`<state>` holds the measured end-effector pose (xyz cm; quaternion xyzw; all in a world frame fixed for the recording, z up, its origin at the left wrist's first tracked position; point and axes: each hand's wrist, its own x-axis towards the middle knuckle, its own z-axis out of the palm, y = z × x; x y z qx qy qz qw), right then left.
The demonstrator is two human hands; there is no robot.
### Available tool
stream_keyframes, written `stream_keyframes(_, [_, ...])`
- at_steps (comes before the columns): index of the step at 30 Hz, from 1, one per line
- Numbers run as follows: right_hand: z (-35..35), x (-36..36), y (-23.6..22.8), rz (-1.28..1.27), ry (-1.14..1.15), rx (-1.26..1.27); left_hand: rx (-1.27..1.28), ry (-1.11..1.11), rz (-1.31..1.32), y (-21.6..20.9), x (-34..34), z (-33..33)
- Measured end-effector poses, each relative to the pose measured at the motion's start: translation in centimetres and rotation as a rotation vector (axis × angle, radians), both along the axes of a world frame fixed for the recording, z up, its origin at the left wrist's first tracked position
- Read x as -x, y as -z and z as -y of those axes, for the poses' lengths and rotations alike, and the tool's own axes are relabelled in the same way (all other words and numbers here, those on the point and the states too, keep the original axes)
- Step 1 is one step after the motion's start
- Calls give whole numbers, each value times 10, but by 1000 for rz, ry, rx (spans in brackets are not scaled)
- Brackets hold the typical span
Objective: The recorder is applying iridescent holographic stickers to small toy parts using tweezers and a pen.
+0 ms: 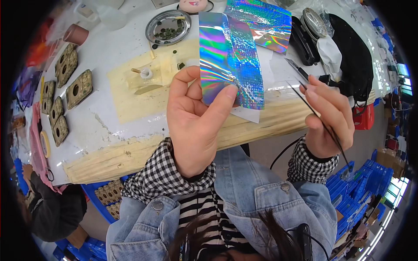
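Note:
My left hand [193,126] grips a shiny rainbow holographic sheet [215,52] by its lower edge, thumb in front and fingers behind. Rows of tiny marks cover its right part, and creases spread up from the thumb. My right hand [331,119] is closed around slim dark tweezers [300,95], just right of the sheet. The tweezers' tips point up and left, apart from the sheet. A second holographic sheet [276,30] lies behind on the white table.
Several camouflage-patterned plates with round holes [82,98] lie at left. A round metal tray [149,32] holds small dark pieces. On yellowish paper [122,106] stands a small white cup [147,75] with a stick. A cutter knife [297,68] and black stapler [304,43] lie at right.

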<state>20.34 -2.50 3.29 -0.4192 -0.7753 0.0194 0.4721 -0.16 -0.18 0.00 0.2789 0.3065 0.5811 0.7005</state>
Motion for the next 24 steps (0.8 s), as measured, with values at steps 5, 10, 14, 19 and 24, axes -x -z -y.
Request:
stream_keyframes(5, [-3,23,11,-171,-74,5,9,35,27,1,-1,0])
stream_keyframes(10, [-1,31,9,-121,-153,64,10,70,67,-1,-1,0])
stream_keyframes(14, [2,37,8,-42,-117,90,15,70,71,0,-1,1])
stream_keyframes(19, [1,39,10,-6,-98,74,4,55,104,3,-2,0])
stream_keyframes(24, [-3,41,9,32,-108,65,1,18,58,2,-1,0])
